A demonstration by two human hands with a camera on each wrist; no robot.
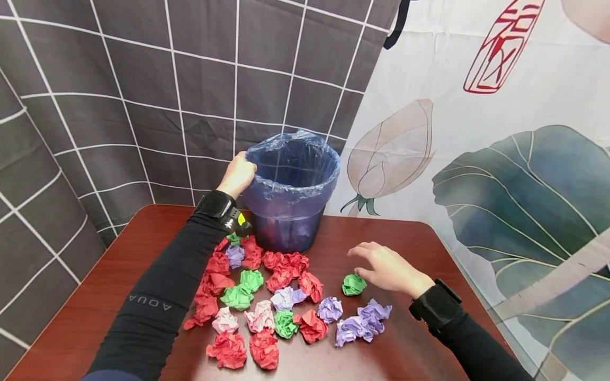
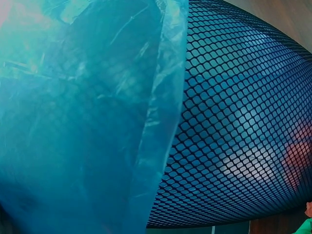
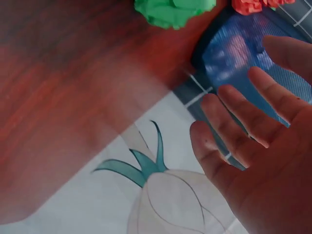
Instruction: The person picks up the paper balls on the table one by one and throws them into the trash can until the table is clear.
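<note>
A mesh wastebasket (image 1: 286, 227) lined with a blue plastic bag (image 1: 305, 196) stands at the back of the table. My left hand (image 1: 238, 174) grips its rim on the left side, fingers curled over the bag's edge. In the left wrist view the bag's hem (image 2: 165, 97) overlaps the black mesh (image 2: 239, 117). My right hand (image 1: 388, 267) hovers over the right part of the table, fingers spread and holding nothing. Just left of it lies a crumpled green paper ball (image 1: 353, 284). The right wrist view shows the bare palm (image 3: 273, 165) with the green ball (image 3: 175, 10) beyond the fingers.
Several crumpled paper balls, red (image 1: 227, 350), green (image 1: 238, 297), pink (image 1: 260, 316) and purple (image 1: 364, 323), lie in front of the wastebasket on the brown table (image 1: 410, 344). A grey checked cloth (image 1: 143, 79) and a white printed cloth (image 1: 410, 69) hang behind.
</note>
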